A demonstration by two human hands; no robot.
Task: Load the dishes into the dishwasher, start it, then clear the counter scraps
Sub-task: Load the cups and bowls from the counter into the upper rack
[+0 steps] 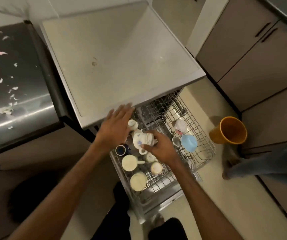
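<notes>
The dishwasher's upper rack (200, 154) is pulled out below its grey top (115, 54). My right hand (160, 147) grips a white teapot with blue flowers (140, 138), lying on its side in the rack's left half. My left hand (116, 126) hovers flat and open just left of it, over a small white lid-like piece (132, 123). Around the teapot sit a dark blue cup (120, 150), a cream mug (129, 162) and two more cream cups (138, 181). A light blue bowl (189, 142) and a floral cup (180, 126) rest in the right half.
Pale scraps (2, 84) litter the dark counter at left. An orange bucket (229, 130) stands on the floor right of the rack. Another person's foot and trouser leg (243, 166) are beside it. Grey cabinets (253, 49) line the right side. My own legs are below.
</notes>
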